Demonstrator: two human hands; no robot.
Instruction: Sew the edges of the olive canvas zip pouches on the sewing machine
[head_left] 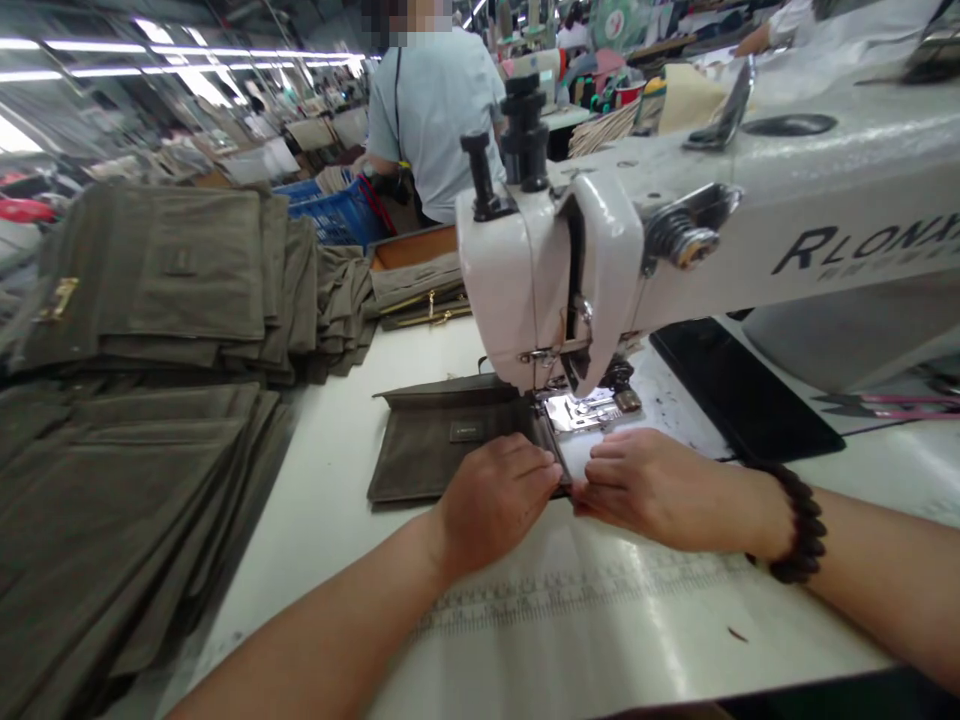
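Observation:
An olive-brown fabric pouch piece [420,455] with a small label lies flat on the white sewing table, its right edge under the needle area of the sewing machine [499,260]. My left hand [499,500] is closed on the lower right part of the piece, fingertips at its edge. Close beside it, my right hand [645,485] has its fingers bent together at the lower right corner of the piece, in front of the lit metal needle plate [581,412]. What its fingertips pinch is mostly hidden. A dark bead bracelet circles the right wrist.
Stacks of olive fabric pieces [180,270] fill the left side. More pieces with zips [420,290] lie behind. A black phone-like slab [746,390] and pink-handled snips [892,405] sit at right. A ruler scale [525,595] runs along the front. Another person [442,110] stands beyond.

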